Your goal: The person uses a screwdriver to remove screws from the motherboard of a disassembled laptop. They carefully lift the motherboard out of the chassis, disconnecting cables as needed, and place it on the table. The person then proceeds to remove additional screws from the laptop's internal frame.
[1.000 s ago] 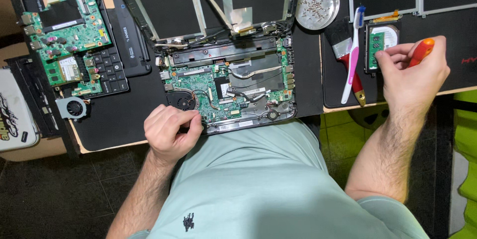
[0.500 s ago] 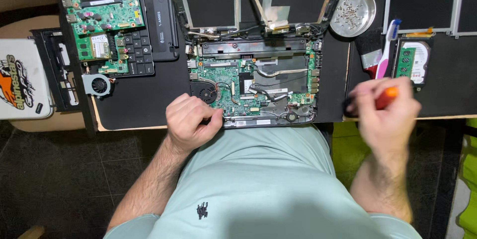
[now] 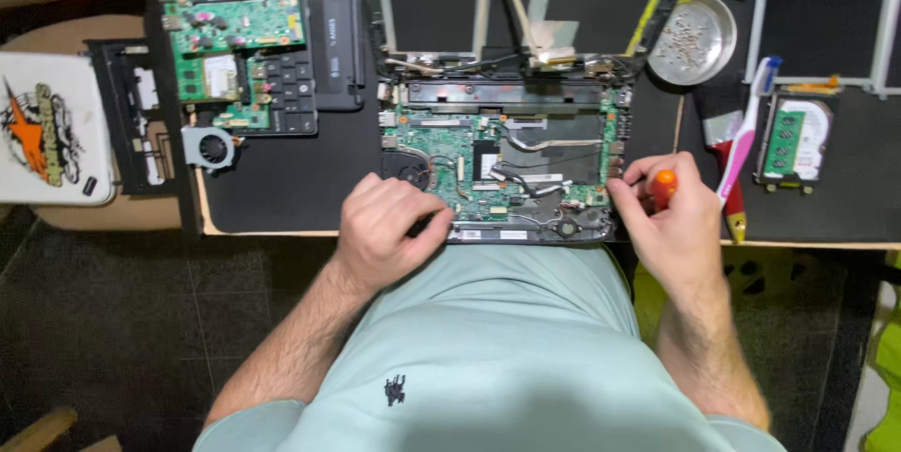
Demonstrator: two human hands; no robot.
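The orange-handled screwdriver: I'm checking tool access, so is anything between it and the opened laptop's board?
Nothing visible. The right hand holds the orange-handled screwdriver at the right edge of the laptop board; its tip is hidden by fingers. The left hand rests at the front-left edge.

Shiny metal dish (image 3: 693,40), matt black mat (image 3: 282,180), glossy green circuit board (image 3: 441,147).

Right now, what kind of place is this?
Probably a laptop repair bench. An opened laptop lies with its board bare, a spare green circuit board sits to one side, and a metal dish of screws stands nearby.
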